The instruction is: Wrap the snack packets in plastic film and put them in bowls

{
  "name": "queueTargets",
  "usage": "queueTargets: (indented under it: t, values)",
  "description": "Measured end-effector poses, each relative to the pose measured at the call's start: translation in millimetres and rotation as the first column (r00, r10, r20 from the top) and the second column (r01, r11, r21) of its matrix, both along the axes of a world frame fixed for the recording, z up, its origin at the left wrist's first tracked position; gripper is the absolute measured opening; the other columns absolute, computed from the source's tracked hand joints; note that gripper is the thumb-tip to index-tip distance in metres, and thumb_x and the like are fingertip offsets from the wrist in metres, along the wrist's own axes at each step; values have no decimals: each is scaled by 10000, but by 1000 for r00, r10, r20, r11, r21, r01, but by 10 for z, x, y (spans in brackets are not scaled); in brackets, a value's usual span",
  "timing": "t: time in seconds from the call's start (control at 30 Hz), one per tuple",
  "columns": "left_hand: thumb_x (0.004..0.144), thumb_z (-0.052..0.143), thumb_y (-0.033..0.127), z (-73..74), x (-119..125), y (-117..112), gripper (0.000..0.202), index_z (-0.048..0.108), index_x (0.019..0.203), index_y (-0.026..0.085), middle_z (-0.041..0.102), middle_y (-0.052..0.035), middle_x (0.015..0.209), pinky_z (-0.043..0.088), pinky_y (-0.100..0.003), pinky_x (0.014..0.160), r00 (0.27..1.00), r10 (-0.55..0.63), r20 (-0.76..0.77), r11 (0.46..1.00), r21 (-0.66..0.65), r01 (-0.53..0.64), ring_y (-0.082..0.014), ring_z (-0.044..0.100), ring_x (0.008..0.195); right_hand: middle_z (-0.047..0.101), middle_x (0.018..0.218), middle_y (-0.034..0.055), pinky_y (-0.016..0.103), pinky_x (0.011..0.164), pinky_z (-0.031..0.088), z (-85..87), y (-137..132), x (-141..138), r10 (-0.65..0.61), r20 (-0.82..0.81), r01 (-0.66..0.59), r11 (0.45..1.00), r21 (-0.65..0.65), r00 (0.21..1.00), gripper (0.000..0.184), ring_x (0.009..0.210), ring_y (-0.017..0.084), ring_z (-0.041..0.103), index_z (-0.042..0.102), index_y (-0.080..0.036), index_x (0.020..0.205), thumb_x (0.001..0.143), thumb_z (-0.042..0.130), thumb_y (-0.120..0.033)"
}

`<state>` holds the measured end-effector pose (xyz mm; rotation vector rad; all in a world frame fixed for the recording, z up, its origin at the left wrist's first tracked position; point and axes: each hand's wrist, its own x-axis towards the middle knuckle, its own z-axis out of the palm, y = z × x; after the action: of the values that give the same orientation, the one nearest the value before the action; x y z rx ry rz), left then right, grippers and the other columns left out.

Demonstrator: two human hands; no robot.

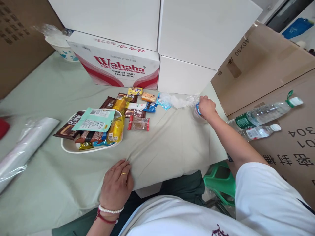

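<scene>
My left hand (116, 185) lies flat on the pale green cloth (49, 95) at the table's near edge, fingers stretched out, holding nothing. My right hand (206, 107) reaches to the far right of the table, its fingers closed on a small white and blue cup or packet (197, 109) beside a clear plastic bag (180, 101). A white oval dish (73, 147) at centre left is piled with snack packets, a mint-green pouch (94, 120) on top. More wrapped snacks (138, 123) lie loose beyond the dish.
A Wahaha water carton (115, 64) and plain white boxes (206, 32) stand at the back. Brown cardboard boxes (261, 62) at the right carry two water bottles (261, 114). A roll of clear plastic (22, 147) lies at left, a bowl (61, 49) at far left, a green stool (219, 182) below.
</scene>
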<state>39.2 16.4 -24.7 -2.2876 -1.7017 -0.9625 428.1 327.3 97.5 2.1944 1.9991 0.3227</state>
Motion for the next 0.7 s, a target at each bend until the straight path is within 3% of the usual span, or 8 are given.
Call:
queueTargets:
  t: [0.13, 0.27, 0.33, 0.4, 0.47, 0.53, 0.63, 0.7]
  values:
    - [870, 570, 40, 15, 15, -7, 252, 612, 1068, 190, 743, -123, 1085, 541, -456, 952, 1000, 9, -8, 1000, -4, -9, -311, 703, 1121, 657, 1204, 219, 394, 857, 482, 227, 77, 24, -16, -23, 15, 999, -49, 1000, 331, 1093, 334, 644, 660, -120, 1235, 1044, 430, -264]
    - [868, 571, 44, -7, 16, -24, 258, 621, 1076, 188, 746, -123, 1098, 545, -459, 951, 1000, 17, 7, 1000, -18, -17, -310, 699, 1133, 642, 1276, 212, 422, 914, 483, 434, 107, -286, 101, -61, -94, 990, 106, 993, 444, 1195, 345, 577, 690, -147, 1224, 1088, 358, -408]
    - [861, 572, 49, -25, 19, -34, 263, 634, 1074, 192, 749, -122, 1107, 543, -463, 954, 999, 24, 30, 999, -31, -23, -310, 697, 1144, 668, 1240, 162, 385, 905, 489, 403, 98, -569, 186, -103, -180, 981, 69, 977, 414, 1136, 300, 609, 696, -186, 1221, 1085, 362, -389]
    - [858, 568, 53, -39, 29, -44, 275, 648, 1078, 198, 751, -118, 1121, 541, -466, 964, 998, 36, 52, 998, -48, -34, -307, 692, 1162, 668, 1255, 136, 356, 886, 499, 284, 104, -845, 252, -133, -259, 965, -36, 959, 341, 1087, 277, 641, 679, -215, 1264, 1030, 512, -397]
    - [860, 560, 54, -47, 42, -53, 280, 656, 1079, 201, 751, -116, 1133, 540, -471, 976, 997, 47, 67, 997, -61, -43, -305, 687, 1174, 625, 1342, 154, 352, 886, 504, 136, 133, -1038, 272, -108, -285, 947, -145, 956, 428, 1101, 284, 655, 625, -222, 1351, 945, 652, -357]
    - [865, 554, 54, -51, 52, -62, 280, 658, 1079, 201, 751, -116, 1138, 540, -481, 990, 996, 54, 77, 996, -71, -48, -304, 684, 1180, 629, 1326, 188, 363, 892, 500, 29, 161, -1115, 242, -72, -251, 946, -204, 968, 419, 1109, 301, 662, 631, -193, 1328, 916, 666, -262]
    - [869, 549, 55, -54, 43, -84, 300, 663, 1103, 206, 746, -112, 1138, 549, -475, 1006, 991, 57, 121, 997, -62, -50, -288, 687, 1179, 695, 1142, 179, 351, 862, 491, 8, 82, -1067, 198, -238, -215, 975, -50, 951, 212, 1056, 283, 663, 690, -169, 1116, 948, 563, -189]
    - [867, 566, 65, -44, 35, -107, 305, 670, 1111, 216, 737, -108, 1132, 558, -471, 1011, 980, 85, 180, 996, -12, -84, -280, 683, 1190, 698, 1003, 116, 301, 750, 483, 46, -135, -1003, 214, -568, -179, 977, 118, 795, 155, 891, 218, 649, 664, -189, 1038, 965, 546, -257]
